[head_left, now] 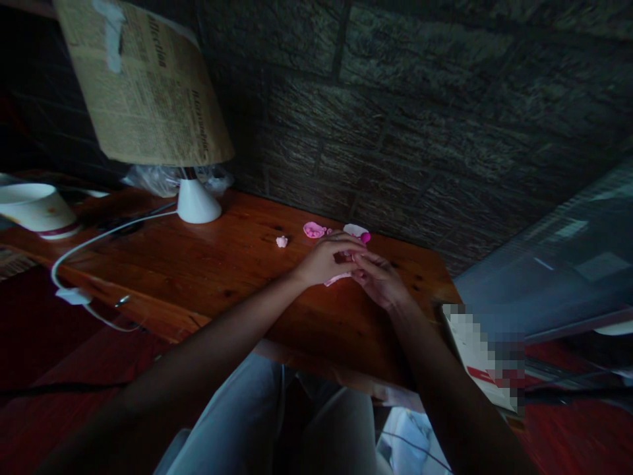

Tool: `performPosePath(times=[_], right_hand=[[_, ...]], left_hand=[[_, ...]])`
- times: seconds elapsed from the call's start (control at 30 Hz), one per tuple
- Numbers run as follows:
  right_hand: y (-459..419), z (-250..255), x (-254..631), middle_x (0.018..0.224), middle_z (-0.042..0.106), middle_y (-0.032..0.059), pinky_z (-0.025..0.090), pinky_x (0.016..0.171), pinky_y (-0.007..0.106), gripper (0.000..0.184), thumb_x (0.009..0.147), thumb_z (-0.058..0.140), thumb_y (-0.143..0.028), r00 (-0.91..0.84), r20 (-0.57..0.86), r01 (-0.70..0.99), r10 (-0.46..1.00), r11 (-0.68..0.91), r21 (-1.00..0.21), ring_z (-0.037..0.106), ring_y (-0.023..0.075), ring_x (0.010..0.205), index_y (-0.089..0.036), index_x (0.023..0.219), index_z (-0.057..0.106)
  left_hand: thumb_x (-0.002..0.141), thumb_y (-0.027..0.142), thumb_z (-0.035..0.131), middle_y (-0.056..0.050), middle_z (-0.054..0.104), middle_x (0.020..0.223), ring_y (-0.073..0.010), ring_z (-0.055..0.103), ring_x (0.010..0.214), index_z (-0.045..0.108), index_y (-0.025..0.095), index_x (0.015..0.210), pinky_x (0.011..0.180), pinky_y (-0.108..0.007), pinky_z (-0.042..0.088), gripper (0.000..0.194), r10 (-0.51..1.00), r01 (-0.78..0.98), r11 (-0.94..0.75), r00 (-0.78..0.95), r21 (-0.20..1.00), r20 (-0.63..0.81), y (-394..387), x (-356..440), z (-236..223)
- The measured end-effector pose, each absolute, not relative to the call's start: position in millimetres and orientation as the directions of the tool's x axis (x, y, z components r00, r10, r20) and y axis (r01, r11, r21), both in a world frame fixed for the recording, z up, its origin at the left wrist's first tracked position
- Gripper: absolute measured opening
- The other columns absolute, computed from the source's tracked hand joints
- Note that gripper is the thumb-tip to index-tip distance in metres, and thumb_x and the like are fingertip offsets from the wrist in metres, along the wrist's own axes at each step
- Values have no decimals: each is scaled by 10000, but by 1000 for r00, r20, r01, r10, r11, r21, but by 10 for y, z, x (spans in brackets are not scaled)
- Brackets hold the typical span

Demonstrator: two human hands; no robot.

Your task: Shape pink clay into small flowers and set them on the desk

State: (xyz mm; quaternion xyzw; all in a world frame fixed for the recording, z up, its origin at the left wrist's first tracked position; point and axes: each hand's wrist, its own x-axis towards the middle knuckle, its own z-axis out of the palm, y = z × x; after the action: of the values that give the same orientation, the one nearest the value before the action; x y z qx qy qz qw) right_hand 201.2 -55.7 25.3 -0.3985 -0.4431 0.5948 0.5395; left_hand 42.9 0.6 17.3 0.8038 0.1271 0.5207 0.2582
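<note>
My left hand (330, 257) and my right hand (380, 276) meet over the wooden table, fingertips curled together in a pinch. Whatever they hold between them is too small and hidden to name. Just below the fingers shows a pale pink strip (337, 279), partly covered by the hands. Behind my left hand sits a small pink dish-like piece (313, 229) with pink bits in it. A white, rounded piece (354, 229) with a bright magenta part lies behind the fingers. Further left is a small pale pink lump (281, 242).
A lamp with a newsprint shade (158, 92) and white base (198, 201) stands at the back left. Its white cable (103, 231) runs over the front edge. A paper cup (37, 208) is at far left. A dark brick wall (420, 119) rises behind the table (237, 264).
</note>
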Motion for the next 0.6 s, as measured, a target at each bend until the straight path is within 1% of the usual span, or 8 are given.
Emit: performPosePath(times=[0.1, 0.23, 0.33, 0.43, 0.5, 0.6], right_hand=[[-560, 251, 2009, 716, 744, -5, 417, 552, 239, 340, 526, 977, -444, -69, 21, -272, 997, 1, -962, 520, 80, 571, -258, 769, 827], [-570, 249, 1989, 711, 758, 22, 399, 525, 247, 339, 488, 981, -436, -26, 25, -231, 999, 19, -973, 564, 100, 575, -240, 713, 821], [-570, 246, 1977, 677, 739, 12, 381, 503, 247, 331, 497, 977, -436, 1, 50, -214, 999, 49, -976, 533, 91, 545, -239, 711, 818], [-564, 241, 1989, 656, 705, -15, 359, 490, 233, 352, 499, 982, -452, 5, 76, -251, 997, 75, -965, 474, 68, 522, -242, 725, 812], [-561, 240, 2016, 643, 671, -32, 372, 507, 231, 344, 559, 962, -484, -41, 71, -286, 997, 56, -957, 451, 63, 522, -240, 740, 800], [-567, 245, 2068, 701, 668, -31, 459, 617, 252, 312, 689, 895, -518, -147, 48, -329, 988, -3, -944, 524, 88, 604, -253, 808, 781]], left_hand=[[815, 186, 815, -111, 774, 1150, -232, 697, 1120, 786, 202, 1059, 1025, -433, 521, 246, 440, -87, -839, 472, 537, 764, 26, 416, 160], [785, 213, 849, -119, 773, 1161, -232, 710, 1111, 788, 207, 1088, 1025, -429, 537, 309, 419, -110, -830, 522, 546, 743, 41, 405, 147], [774, 188, 853, -114, 773, 1181, -231, 712, 1127, 791, 221, 1100, 1050, -428, 532, 334, 447, -123, -803, 523, 583, 726, 28, 410, 149], [769, 187, 856, -110, 781, 1169, -230, 723, 1113, 791, 213, 1103, 1023, -410, 554, 341, 488, -166, -753, 508, 636, 710, 16, 411, 161], [774, 207, 855, -108, 793, 1123, -222, 740, 1064, 796, 192, 1067, 990, -388, 572, 299, 524, -197, -711, 492, 675, 695, 20, 403, 174], [774, 226, 855, -120, 792, 1120, -219, 740, 1072, 802, 161, 997, 1009, -378, 566, 238, 585, -260, -634, 455, 729, 671, 36, 386, 195]])
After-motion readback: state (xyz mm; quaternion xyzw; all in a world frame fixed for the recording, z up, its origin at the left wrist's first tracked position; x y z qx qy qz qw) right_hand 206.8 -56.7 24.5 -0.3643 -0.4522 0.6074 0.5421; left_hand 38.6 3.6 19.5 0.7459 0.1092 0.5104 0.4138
